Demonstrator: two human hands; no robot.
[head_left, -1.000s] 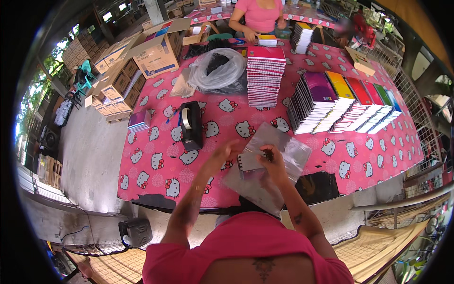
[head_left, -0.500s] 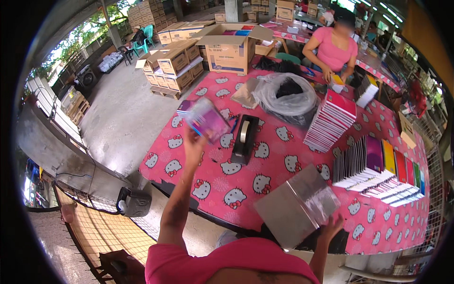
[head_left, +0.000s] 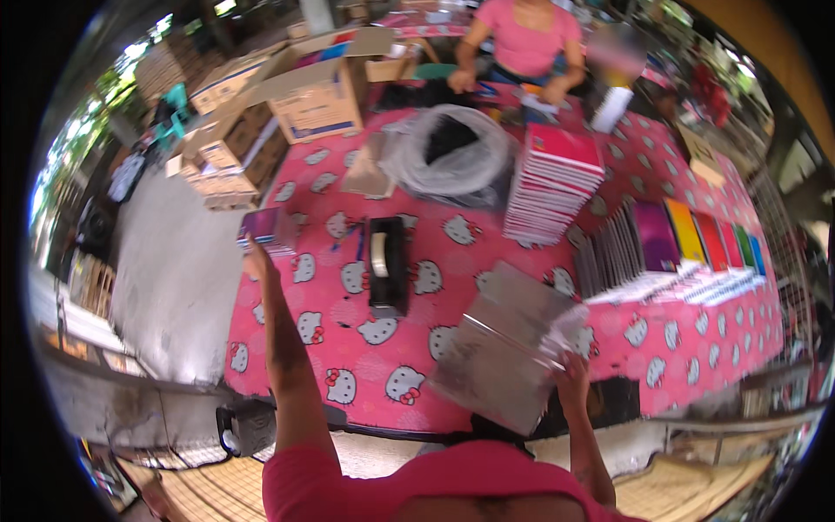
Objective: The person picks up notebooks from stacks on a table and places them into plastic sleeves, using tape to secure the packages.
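Across pink tablecloth [head_left: 370,361], two hands [head_left: 255,261] reach one notebook pile [head_left: 271,229] and clear plastic [head_left: 496,352].

Left hand [head_left: 256,261] at the notebook pile [head_left: 271,233], on the left edge of the table [head_left: 357,358]! Right of that, the tape dispenser [head_left: 397,283]; right again and nearer, plastic sheets [head_left: 491,352], right hand [head_left: 571,376] at their right edge. Behind the dispenser, a plastic roll [head_left: 452,180]; right of it, a notebook stack [head_left: 552,187], then notebook rows [head_left: 657,248]. Back left, a carton [head_left: 315,111]!
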